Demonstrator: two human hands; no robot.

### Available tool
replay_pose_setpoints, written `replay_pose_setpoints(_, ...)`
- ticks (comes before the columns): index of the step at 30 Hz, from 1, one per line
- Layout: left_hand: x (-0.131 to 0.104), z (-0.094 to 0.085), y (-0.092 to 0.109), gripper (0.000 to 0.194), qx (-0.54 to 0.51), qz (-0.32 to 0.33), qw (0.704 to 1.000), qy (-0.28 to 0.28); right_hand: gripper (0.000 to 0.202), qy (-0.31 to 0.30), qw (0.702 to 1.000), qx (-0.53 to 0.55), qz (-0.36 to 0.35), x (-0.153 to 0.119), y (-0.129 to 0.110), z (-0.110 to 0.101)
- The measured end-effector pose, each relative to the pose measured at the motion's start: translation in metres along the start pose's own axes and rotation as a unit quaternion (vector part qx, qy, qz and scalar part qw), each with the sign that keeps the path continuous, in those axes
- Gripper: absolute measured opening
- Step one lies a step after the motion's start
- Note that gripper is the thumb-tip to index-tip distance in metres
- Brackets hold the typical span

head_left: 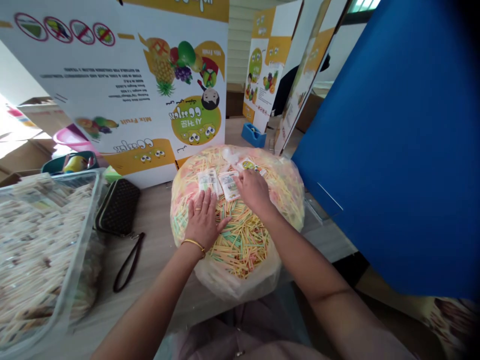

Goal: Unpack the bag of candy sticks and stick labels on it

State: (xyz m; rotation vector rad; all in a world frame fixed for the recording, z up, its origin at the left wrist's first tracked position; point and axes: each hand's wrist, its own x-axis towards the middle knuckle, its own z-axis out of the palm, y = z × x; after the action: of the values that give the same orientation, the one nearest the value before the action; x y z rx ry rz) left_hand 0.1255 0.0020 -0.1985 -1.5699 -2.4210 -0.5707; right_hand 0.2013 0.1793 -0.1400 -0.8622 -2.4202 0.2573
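A large clear plastic bag lies open in front of me, full of thin candy sticks in yellow, orange, pink and green. On top of the sticks rest two small printed packets, a left packet and a right packet. My left hand lies flat with fingers apart, its fingertips at the lower edge of the left packet. Curled at the right packet's edge, my right hand has its fingers closed; what they grip is partly hidden. Just beyond it shows another colourful printed packet.
At left stands a clear plastic bin heaped with wrapped packets. Beside it lies a dark wallet with a wrist strap. Printed cartons rise behind the bag, near a blue tape dispenser. A large blue panel slants along the right.
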Motion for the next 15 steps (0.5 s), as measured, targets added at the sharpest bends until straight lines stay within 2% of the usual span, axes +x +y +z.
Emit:
replay_pose_setpoints(3, 0.0, 0.001, 0.004, 0.074, 0.002, -0.015, 0.999, 0.028, 0.02, -0.011, 0.999, -0.019, 0.027, -0.015, 0.017, 0.007)
replay_pose_setpoints(6, 0.0, 0.003, 0.005, 0.073, -0.003, -0.016, 0.999, 0.05, 0.011, -0.036, 0.998, 0.004, 0.041, -0.015, 0.023, 0.013)
replay_pose_setpoints(11, 0.002, 0.003, 0.003, 0.071, -0.03, -0.005, 0.997, 0.065, 0.026, -0.07, 0.996, 0.011, 0.048, -0.009, 0.029, 0.008)
replay_pose_setpoints(15, -0.001, -0.009, 0.007, 0.061, -0.105, 0.01, 0.989, 0.107, 0.02, 0.002, 0.997, 0.077, 0.021, -0.015, 0.035, -0.001)
